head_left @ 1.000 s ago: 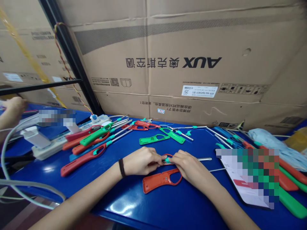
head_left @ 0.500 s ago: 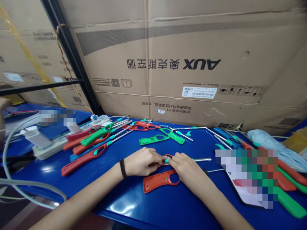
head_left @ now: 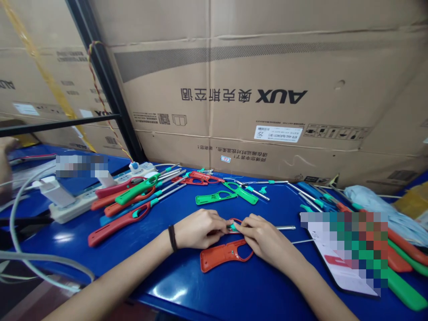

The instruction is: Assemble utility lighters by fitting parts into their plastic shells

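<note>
My left hand (head_left: 202, 229), a dark band at its wrist, has its fingers closed on the handle end of an opened lighter of the long-barrelled kind. The right hand (head_left: 262, 234) pinches at the middle of that lighter, by its green trigger (head_left: 232, 227) and red loop. To the right of my fingers the metal barrel (head_left: 286, 228) sticks out. My hands cover most of the lighter's body. Just below them a loose red handle half (head_left: 220, 257) lies with its hollow side up. A thin metal rod (head_left: 303, 241) comes out from under my right hand.
At left, several assembled lighters (head_left: 118, 226) lie beside a white power strip (head_left: 65, 209). Green handle halves (head_left: 214, 197) lie behind my hands. At right are a phone-like slab (head_left: 334, 263), more lighters (head_left: 406, 290) and blue plastic (head_left: 384, 209). Another person's hand (head_left: 5, 165) shows at the left edge.
The view has tilted slightly, so everything sits a little lower. My right fingers have shifted slightly over the green trigger. Both hands stay on the lighter.
</note>
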`<action>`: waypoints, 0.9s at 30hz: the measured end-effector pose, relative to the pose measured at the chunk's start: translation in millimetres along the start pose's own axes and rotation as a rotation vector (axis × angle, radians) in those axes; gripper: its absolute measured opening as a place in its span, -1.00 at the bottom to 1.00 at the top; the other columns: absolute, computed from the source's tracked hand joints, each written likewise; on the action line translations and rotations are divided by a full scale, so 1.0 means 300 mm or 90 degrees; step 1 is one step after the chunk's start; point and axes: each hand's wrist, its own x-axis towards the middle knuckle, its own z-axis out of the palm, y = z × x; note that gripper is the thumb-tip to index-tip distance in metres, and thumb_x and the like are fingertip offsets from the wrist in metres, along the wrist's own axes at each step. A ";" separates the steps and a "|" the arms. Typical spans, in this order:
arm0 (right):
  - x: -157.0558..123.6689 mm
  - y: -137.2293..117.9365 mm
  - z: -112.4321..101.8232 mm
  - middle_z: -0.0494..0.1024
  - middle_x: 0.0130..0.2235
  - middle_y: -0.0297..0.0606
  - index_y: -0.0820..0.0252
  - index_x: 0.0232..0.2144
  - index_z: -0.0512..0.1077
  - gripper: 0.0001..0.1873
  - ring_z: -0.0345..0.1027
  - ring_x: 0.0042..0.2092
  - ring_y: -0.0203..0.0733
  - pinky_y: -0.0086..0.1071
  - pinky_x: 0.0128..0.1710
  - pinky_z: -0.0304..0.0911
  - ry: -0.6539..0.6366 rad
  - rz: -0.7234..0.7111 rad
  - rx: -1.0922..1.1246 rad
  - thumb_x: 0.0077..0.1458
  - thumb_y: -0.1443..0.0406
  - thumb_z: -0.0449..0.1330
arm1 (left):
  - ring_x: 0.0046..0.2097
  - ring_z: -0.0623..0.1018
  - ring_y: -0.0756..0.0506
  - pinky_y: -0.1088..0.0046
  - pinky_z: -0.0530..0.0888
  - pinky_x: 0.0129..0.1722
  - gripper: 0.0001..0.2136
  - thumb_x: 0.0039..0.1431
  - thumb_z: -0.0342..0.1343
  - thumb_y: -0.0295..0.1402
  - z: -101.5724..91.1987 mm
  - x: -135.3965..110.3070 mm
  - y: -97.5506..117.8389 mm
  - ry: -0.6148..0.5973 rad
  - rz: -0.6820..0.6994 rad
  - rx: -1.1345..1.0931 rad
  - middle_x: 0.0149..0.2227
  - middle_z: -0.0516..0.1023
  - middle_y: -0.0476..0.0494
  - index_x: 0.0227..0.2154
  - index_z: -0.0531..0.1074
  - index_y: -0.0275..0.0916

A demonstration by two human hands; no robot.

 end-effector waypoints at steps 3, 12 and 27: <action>-0.013 0.024 0.002 0.55 -0.28 -0.27 0.12 -0.09 0.48 -0.69 0.38 -0.22 -0.23 -0.35 -0.17 0.34 0.032 0.003 0.072 0.18 0.47 0.08 | -0.22 0.55 -0.09 0.45 0.43 -0.19 -0.78 -0.02 0.04 -0.63 0.001 -0.004 -0.004 0.000 0.000 -0.002 -0.17 0.60 -0.14 -0.34 0.49 -0.27; -0.021 0.031 0.010 0.55 -0.34 -0.26 0.20 -0.31 0.47 -0.85 0.39 -0.26 -0.19 -0.34 -0.23 0.34 0.096 0.044 0.089 0.17 0.44 0.10 | -0.08 0.54 -0.09 0.43 0.46 -0.09 -0.78 0.06 0.04 -0.57 0.016 -0.018 -0.026 0.009 -0.013 -0.020 0.00 0.49 -0.16 -0.28 0.51 -0.24; -0.012 -0.038 0.028 0.52 -0.31 -0.15 0.25 -0.29 0.46 -0.80 0.36 -0.24 -0.07 -0.23 -0.24 0.36 0.022 -0.012 -0.116 0.01 0.48 0.13 | -0.21 0.52 -0.09 0.43 0.43 -0.16 -0.82 0.13 -0.01 -0.59 0.018 -0.011 -0.015 -0.003 0.027 0.016 -0.23 0.58 -0.16 -0.29 0.44 -0.27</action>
